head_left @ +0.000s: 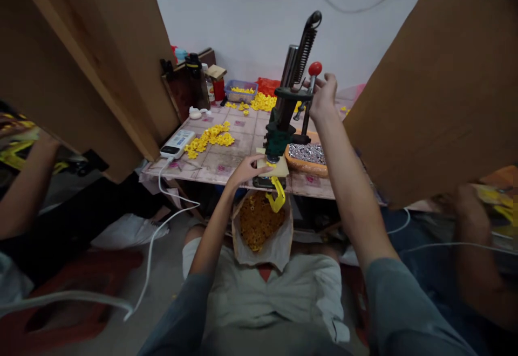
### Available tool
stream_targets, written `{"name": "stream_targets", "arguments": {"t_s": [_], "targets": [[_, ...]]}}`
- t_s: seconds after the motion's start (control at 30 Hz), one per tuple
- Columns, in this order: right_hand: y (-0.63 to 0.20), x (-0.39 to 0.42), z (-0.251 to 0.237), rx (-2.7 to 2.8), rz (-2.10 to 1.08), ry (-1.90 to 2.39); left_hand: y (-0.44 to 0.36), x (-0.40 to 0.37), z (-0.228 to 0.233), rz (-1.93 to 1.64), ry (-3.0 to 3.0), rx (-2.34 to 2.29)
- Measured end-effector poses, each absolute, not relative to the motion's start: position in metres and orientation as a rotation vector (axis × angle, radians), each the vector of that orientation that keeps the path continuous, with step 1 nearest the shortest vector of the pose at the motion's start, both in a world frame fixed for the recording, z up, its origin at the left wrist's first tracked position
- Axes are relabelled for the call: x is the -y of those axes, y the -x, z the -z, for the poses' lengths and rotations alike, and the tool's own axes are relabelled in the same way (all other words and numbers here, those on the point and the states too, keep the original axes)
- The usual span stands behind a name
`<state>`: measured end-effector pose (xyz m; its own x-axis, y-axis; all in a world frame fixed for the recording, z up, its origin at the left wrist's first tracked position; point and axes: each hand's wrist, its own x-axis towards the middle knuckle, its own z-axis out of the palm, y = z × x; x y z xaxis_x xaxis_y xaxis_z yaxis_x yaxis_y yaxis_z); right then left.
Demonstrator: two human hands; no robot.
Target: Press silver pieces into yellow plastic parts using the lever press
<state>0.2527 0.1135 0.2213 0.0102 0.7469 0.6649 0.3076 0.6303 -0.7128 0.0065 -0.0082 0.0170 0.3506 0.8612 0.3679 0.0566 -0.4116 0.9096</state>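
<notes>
**At the press, a piece under the ram**

My right hand [324,97] was raised and closed around the lever just below its red knob [314,68], gripping the handle of the small hand press [283,124] that stood at the near edge of the tiled surface [234,156]. My left hand [246,170] rested at the base of the press, fingers pinched on a pale pad [279,168] with a small yellow piece seated right under the ram; I could not tell exactly how the piece sat beneath the tool. A yellow chute [277,197] hung from the front of the press over an open bag [261,232] in my lap, already holding many yellow pieces.

Just beside the press on its right lay an orange tray [307,167] of small metal parts. Loose yellow pieces [210,137] were heaped further left on the surface, near a white power bank [177,143] with its cable trailing down.

As I judged it, this was the moment of seating a piece before pressing. The next move would call for holding the piece steady and clearing my fingertips from under the ram before drawing the lever down.

Another person's arm [20,183] showed at the far left.
</notes>
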Motion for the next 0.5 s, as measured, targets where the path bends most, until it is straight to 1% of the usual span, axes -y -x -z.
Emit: {"name": "stream_targets", "arguments": {"t_s": [0.07, 0.13, 0.27, 0.33, 0.43, 0.5], "targets": [[-0.246, -0.126, -0.225, 1.401, -0.577, 0.873, -0.006, 0.007, -0.015, -1.162, -1.699, -0.803], [-0.235, -0.101, -0.219, 1.234, -0.607, 0.844, -0.005, 0.007, -0.012, -1.177, -1.662, -0.821], [-0.21, 0.006, -0.191, 1.092, -0.413, 0.702, -0.002, 0.004, -0.005, -1.383, -1.592, -0.927], [-0.207, 0.04, -0.181, 1.093, -0.348, 0.637, -0.001, 0.002, -0.003, -1.52, -1.525, -1.052], [-0.221, 0.039, -0.179, 1.191, -0.316, 0.65, 0.004, -0.006, -0.003, -1.593, -1.454, -1.362], [-0.242, 0.018, -0.173, 1.36, -0.242, 0.846, 0.011, -0.014, -0.005, -1.554, -1.495, -1.602]]}}
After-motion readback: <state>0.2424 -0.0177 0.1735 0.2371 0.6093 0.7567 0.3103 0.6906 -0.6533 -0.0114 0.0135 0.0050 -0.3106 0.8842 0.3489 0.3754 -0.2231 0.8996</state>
